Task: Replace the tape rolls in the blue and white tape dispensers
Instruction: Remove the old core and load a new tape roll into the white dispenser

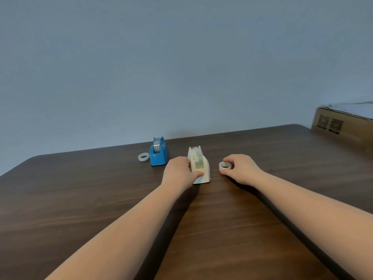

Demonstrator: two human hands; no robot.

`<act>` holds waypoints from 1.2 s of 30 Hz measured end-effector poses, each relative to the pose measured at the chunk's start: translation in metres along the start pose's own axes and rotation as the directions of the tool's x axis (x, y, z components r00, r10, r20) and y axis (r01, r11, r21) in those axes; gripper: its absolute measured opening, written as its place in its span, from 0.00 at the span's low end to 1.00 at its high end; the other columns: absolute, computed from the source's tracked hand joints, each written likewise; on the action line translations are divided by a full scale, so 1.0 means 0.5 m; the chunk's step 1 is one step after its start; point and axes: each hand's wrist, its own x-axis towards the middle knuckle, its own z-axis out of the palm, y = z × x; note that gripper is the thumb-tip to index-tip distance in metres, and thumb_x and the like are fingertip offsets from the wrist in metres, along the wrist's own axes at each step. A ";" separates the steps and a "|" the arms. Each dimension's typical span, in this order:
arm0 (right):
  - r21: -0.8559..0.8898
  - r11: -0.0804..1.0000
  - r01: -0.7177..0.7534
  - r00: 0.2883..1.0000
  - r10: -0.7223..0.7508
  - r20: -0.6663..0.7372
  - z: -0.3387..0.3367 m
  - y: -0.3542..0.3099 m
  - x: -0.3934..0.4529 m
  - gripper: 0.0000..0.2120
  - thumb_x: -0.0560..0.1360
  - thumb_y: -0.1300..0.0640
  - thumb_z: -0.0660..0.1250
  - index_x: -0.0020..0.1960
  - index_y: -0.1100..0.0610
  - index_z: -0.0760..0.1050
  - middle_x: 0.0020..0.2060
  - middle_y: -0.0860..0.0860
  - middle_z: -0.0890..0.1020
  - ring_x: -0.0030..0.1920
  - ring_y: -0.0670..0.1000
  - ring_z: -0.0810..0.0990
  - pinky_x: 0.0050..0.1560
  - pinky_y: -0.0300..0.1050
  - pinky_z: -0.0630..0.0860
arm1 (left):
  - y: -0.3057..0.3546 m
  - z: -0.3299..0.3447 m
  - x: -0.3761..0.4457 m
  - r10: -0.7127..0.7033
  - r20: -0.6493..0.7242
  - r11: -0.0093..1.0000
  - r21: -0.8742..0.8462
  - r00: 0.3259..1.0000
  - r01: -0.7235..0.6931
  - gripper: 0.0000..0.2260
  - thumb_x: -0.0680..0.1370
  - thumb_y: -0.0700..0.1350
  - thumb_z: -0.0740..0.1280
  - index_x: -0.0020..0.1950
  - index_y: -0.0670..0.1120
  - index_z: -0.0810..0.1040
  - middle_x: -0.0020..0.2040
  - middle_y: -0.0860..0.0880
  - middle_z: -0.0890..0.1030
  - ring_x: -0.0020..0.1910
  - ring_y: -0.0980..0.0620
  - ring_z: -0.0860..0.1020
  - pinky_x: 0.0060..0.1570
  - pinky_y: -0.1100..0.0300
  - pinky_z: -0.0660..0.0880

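White tape roll is pinched in the right hand grip, resting on the bench. Left hand grip closes around the white dispenser, thumb on its near end. Blue dispenser stands farther left, a second roll just beside it.

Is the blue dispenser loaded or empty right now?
Loaded. The blue dispenser stands upright on the table with a roll seated in its cradle; a spare roll lies flat just left of it.
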 end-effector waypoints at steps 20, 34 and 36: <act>0.001 1.000 -0.013 0.998 0.013 -0.062 0.051 0.022 0.188 0.20 0.76 0.50 0.64 0.64 0.60 0.75 0.62 0.56 0.79 0.63 0.57 0.75 0.61 0.50 0.72 | -0.013 0.035 0.146 -0.066 -0.041 0.995 -0.075 0.997 0.063 0.23 0.76 0.54 0.68 0.66 0.44 0.74 0.62 0.46 0.80 0.60 0.50 0.78 0.58 0.57 0.74; 0.023 1.000 -0.012 0.997 0.013 -0.076 0.067 0.030 0.232 0.25 0.76 0.48 0.65 0.69 0.58 0.70 0.66 0.55 0.75 0.66 0.56 0.72 0.63 0.48 0.69 | -0.015 0.051 0.187 -0.070 -0.067 0.995 -0.080 0.995 0.065 0.24 0.76 0.54 0.68 0.69 0.44 0.72 0.65 0.46 0.78 0.62 0.49 0.77 0.58 0.56 0.75; 0.020 1.000 -0.010 0.997 0.011 -0.080 0.067 0.028 0.231 0.25 0.76 0.48 0.65 0.68 0.58 0.71 0.65 0.55 0.76 0.65 0.56 0.73 0.63 0.49 0.70 | -0.014 0.053 0.187 -0.078 -0.073 0.994 -0.087 0.994 0.071 0.24 0.76 0.54 0.68 0.69 0.44 0.72 0.65 0.46 0.78 0.62 0.49 0.77 0.58 0.56 0.75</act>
